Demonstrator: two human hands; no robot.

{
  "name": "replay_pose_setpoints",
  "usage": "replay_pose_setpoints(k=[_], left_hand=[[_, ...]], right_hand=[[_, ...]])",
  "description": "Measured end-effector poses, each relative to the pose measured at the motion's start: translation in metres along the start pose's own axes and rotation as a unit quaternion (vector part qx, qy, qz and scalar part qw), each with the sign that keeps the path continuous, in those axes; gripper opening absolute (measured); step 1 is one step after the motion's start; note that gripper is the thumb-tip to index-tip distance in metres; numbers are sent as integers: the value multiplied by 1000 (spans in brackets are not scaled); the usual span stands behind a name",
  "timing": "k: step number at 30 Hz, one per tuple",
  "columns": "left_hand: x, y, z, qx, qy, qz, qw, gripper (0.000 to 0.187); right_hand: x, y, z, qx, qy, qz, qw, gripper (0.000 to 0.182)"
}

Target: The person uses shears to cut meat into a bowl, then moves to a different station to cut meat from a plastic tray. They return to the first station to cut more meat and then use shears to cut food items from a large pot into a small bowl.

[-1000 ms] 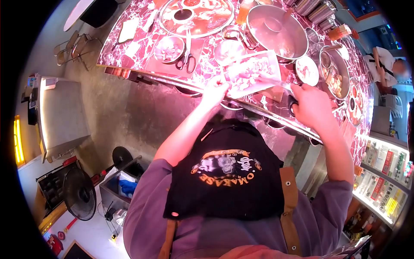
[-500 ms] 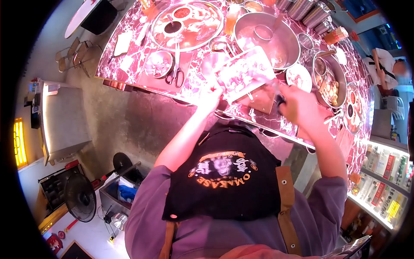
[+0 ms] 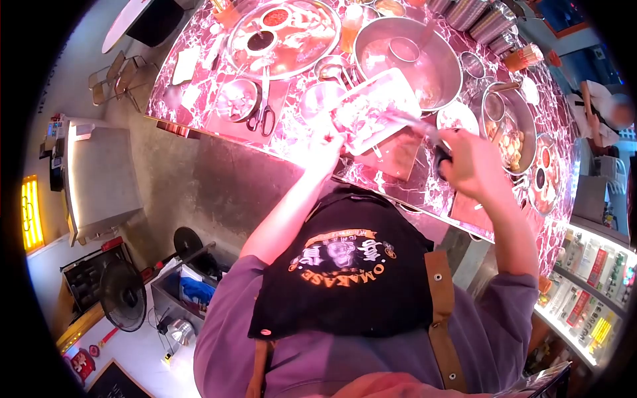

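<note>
My left hand (image 3: 325, 142) is closed on the near left corner of a white rectangular tray (image 3: 363, 147), tilted above the table. Pale, glistening pieces of food (image 3: 361, 116) lie inside it; glare hides their kind. In my right hand (image 3: 472, 162) is a pair of black-handled scissors (image 3: 424, 127), blades pointing left over the tray's right side, among or just above the food. Below the tray is a brown cutting board (image 3: 395, 156). Beside the right hand stands a white plate with food (image 3: 458, 116). Behind the tray is a large metal pot (image 3: 451, 73) with a strainer in it.
Left on the marbled table (image 3: 298, 99) are a bowl of food (image 3: 239, 99), another pair of scissors (image 3: 265, 116) and a big round platter (image 3: 232, 50) with sauce bowls. A second pot (image 3: 527, 132) stands right. Another person (image 3: 597, 109) is at the far right.
My right hand has shifted slightly to the right, and the scissor blades, blurred before, now show plainly over the tray. My left hand keeps its hold on the tray.
</note>
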State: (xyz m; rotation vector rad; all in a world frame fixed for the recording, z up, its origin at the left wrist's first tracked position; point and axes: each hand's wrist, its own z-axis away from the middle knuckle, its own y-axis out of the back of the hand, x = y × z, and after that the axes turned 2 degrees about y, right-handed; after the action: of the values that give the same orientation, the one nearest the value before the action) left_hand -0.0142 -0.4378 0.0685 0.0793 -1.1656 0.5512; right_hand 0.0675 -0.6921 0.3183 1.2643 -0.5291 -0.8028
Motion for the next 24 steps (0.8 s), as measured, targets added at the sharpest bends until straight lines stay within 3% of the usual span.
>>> replay_pose_setpoints(k=[2, 5, 8, 12, 13, 21, 24], left_hand=[[-8, 5, -4, -4, -33, -24, 999, 2], [-13, 10, -10, -9, -82, -83, 993, 3], [2, 10, -10, -33, -63, -115, 991, 4], [0, 15, -19, -32, -81, -97, 991, 5], [12, 9, -13, -30, -49, -56, 997, 6], [30, -4, -14, -21, -59, -42, 997, 7], [32, -7, -16, -18, -48, -114, 992, 6]], right_hand=[[11, 4, -3, 9, -22, 44, 999, 35], [20, -4, -18, 75, 76, 153, 982, 28], [32, -20, -31, 107, 152, 161, 969, 24], [37, -6, -21, 47, 82, 202, 975, 16], [36, 3, -18, 44, 82, 212, 973, 15], [33, 2, -36, 16, 100, 200, 975, 16], [43, -18, -45, 4, 117, 184, 976, 19]])
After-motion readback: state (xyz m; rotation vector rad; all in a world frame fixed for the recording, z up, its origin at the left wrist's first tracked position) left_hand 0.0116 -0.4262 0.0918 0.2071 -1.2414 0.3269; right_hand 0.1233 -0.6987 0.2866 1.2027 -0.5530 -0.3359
